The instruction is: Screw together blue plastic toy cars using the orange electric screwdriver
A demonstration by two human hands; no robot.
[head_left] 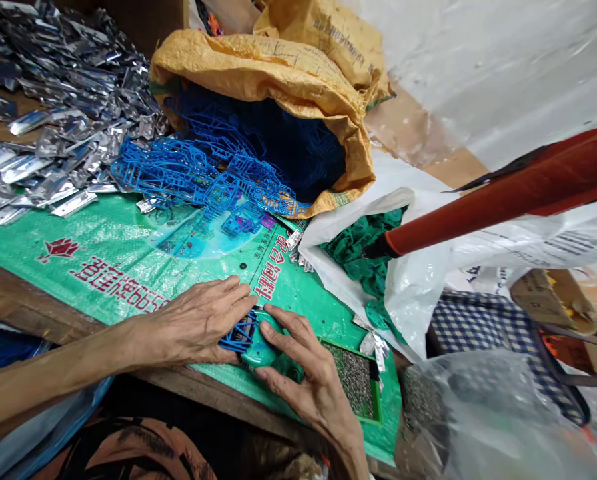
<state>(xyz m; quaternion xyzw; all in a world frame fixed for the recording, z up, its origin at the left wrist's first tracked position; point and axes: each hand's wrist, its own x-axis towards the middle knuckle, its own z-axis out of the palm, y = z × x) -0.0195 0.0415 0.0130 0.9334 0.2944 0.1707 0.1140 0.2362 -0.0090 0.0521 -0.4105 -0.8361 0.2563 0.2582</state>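
My left hand (211, 317) lies over a blue lattice-like plastic piece (238, 335), its fingers closed along the piece's upper side and the thumb below. Joined to or touching the right end of the blue piece is a rounded green plastic part (264, 343). My right hand (298, 360) holds the green part between curled fingers above and the thumb below. Both hands are close together at the front edge of the green printed sheet (123, 247). More green plastic shows under my right palm, partly hidden.
Blue plastic frames (178, 167) spill from a yellow woven sack (258, 67). Silver packets (78, 73) are heaped at left. A white bag (418, 293) holds green parts; a green tray (376, 407) holds small metal pieces. A red pole-like object (478, 207) reaches in from the right.
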